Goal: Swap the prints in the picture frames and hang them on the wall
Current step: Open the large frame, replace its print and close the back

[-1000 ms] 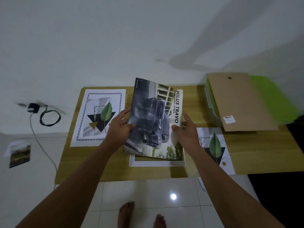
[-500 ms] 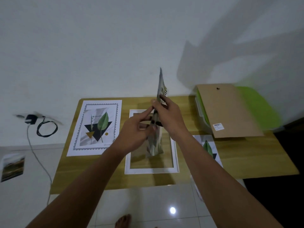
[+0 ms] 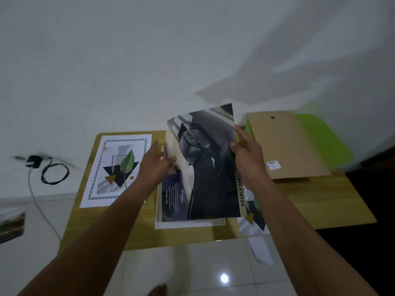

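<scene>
Holding the dark car print (image 3: 205,167) tilted over the white frame (image 3: 190,224) mid-table, the right hand (image 3: 249,161) pinches its right edge while the left hand (image 3: 155,165) grips the left edge, fingers loose. Leaf print (image 3: 116,169) lies flat to the left, brown backing board (image 3: 286,146) far right on something green (image 3: 320,137).

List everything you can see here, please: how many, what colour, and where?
table: one, light wood, against the wall
car print: one, dark grey, held over the frame
frame: one, white, table centre
leaf print: two, white with green leaf, one table left, one right edge under the arm
backing board: one, brown, table right
green box: one, under the board
charger cable: one, black, floor left
left hand: one, at print's left edge
right hand: one, gripping print's right edge
</scene>
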